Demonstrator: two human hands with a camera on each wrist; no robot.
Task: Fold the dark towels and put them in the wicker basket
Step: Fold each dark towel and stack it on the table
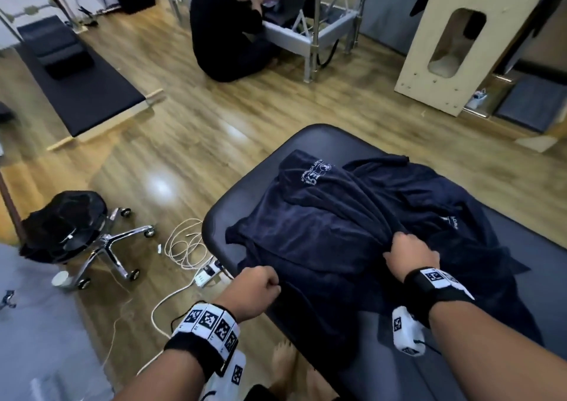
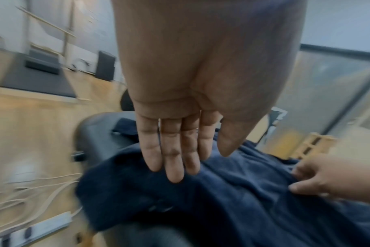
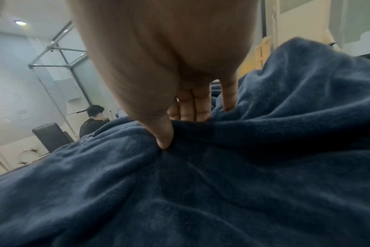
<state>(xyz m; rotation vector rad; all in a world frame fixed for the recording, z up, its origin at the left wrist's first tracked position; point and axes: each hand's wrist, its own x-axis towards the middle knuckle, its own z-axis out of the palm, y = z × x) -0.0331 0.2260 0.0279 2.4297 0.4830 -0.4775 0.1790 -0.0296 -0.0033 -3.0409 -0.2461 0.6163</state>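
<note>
Dark navy towels lie crumpled on a black padded table [image 1: 245, 198]. One towel [image 1: 322, 225] with a white logo is spread at the near left, and a second towel [image 1: 445, 204] is bunched to the right. My right hand [image 1: 408, 253] grips a gathered fold of the near towel [image 3: 201, 183]; in the right wrist view the thumb [image 3: 165, 138] digs into the cloth with the fingers behind the fold. My left hand [image 1: 260, 284] is at the towel's near-left edge. In the left wrist view its fingers [image 2: 173, 150] are straight over the towel [image 2: 222, 200]. No wicker basket is in view.
A black wheeled stool [image 1: 70, 225] stands on the wood floor to the left. White cables [image 1: 184, 244] and a power strip [image 1: 208, 273] lie by the table's corner. A person [image 1: 227, 32] sits on the floor at a laptop far off. A wooden panel [image 1: 460, 41] stands at the far right.
</note>
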